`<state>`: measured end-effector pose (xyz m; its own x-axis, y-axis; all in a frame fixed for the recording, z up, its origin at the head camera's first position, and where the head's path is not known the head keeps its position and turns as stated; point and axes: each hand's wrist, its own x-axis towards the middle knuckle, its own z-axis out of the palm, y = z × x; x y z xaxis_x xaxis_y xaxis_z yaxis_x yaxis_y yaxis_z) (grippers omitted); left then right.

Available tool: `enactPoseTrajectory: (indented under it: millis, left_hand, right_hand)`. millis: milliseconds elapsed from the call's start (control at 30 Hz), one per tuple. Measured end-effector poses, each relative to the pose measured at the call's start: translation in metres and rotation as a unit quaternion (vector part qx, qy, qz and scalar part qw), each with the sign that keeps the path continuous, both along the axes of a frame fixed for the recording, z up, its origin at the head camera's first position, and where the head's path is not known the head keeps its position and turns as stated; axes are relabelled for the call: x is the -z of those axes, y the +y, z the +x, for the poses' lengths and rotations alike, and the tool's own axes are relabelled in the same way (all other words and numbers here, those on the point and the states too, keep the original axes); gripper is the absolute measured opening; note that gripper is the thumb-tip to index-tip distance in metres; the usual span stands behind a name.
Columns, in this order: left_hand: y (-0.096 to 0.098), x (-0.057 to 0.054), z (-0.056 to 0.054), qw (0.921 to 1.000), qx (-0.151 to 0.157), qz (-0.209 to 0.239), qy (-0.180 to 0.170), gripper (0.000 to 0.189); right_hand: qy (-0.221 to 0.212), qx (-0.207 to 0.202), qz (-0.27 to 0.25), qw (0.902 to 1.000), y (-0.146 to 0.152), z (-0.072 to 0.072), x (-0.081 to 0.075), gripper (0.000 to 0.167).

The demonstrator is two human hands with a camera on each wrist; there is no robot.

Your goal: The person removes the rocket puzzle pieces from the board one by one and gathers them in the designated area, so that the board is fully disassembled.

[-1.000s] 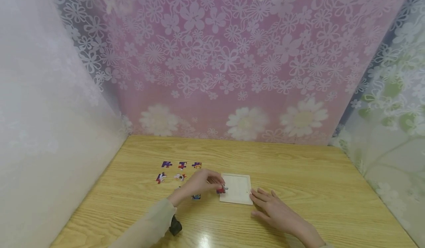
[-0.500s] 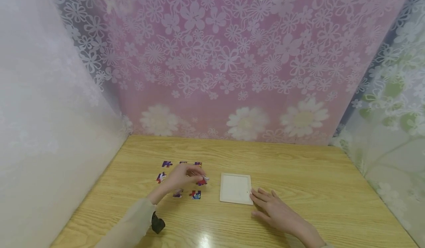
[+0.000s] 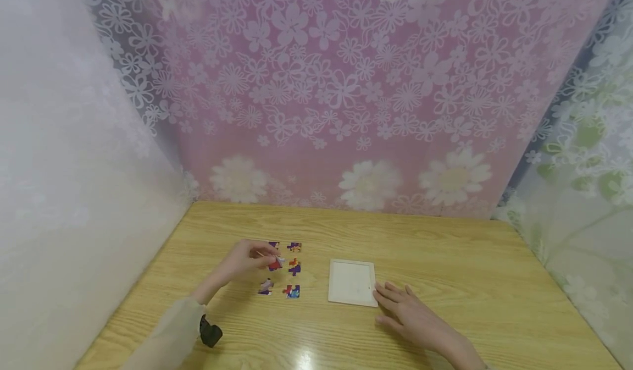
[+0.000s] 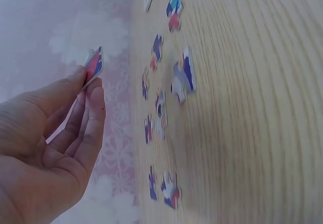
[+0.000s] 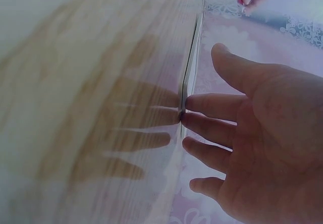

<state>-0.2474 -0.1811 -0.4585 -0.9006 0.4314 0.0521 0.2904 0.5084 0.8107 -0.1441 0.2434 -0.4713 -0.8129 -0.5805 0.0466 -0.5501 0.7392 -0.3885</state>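
Note:
My left hand point(image 3: 242, 263) pinches a red and purple jigsaw puzzle piece point(image 4: 93, 66) between thumb and fingertips, raised over the table. Several loose puzzle pieces lie under and beside it, among them a red and blue piece point(image 3: 293, 291), a yellow and purple piece point(image 3: 294, 265) and a grey and purple piece point(image 3: 266, 287). In the head view the left hand hides some of them; the left wrist view shows more, such as a white and purple piece point(image 4: 170, 189). My right hand point(image 3: 412, 315) lies flat with straight fingers, fingertips touching the right edge of a pale square puzzle tray point(image 3: 352, 282).
The wood-grain table point(image 3: 445, 254) runs back to a pink flowered curtain point(image 3: 316, 111). A white sheet point(image 3: 89, 166) borders the left side, and a flowered sheet point(image 3: 583, 194) borders the right. A black device point(image 3: 211, 332) sits at the left wrist.
My left hand has moved left with the puzzle piece, from the tray's left edge to over the loose pieces. The right hand and the tray have stayed in place.

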Motion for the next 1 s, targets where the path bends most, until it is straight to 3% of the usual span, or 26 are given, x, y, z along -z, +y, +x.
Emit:
enactPoseTrajectory:
  millis: [233, 567, 667, 867, 1000]
  left_hand:
    - [-0.026, -0.001, 0.004, 0.9999, -0.009, -0.010, 0.003, 0.022]
    - [-0.055, 0.009, 0.014, 0.9991, -0.024, -0.033, 0.007, 0.021]
    - [-0.060, 0.013, 0.017, 0.9982, -0.031, -0.050, 0.010, 0.016]
    - [-0.066, 0.017, 0.023, 0.9980, -0.024, -0.052, -0.026, 0.012]
    - [-0.069, 0.017, 0.025, 0.9972, -0.018, -0.071, -0.017, 0.008]
  right_hand:
    - [-0.001, 0.001, -0.002, 1.0000, -0.001, 0.001, -0.003, 0.064]
    - [-0.008, 0.002, -0.004, 1.0000, -0.002, 0.001, -0.004, 0.064]
    - [-0.006, 0.003, -0.005, 1.0000, -0.002, 0.000, -0.003, 0.063]
    - [-0.006, 0.003, -0.004, 1.0000, -0.002, 0.001, -0.002, 0.064]
    - [-0.007, 0.002, -0.003, 1.0000, -0.002, 0.001, -0.003, 0.064]
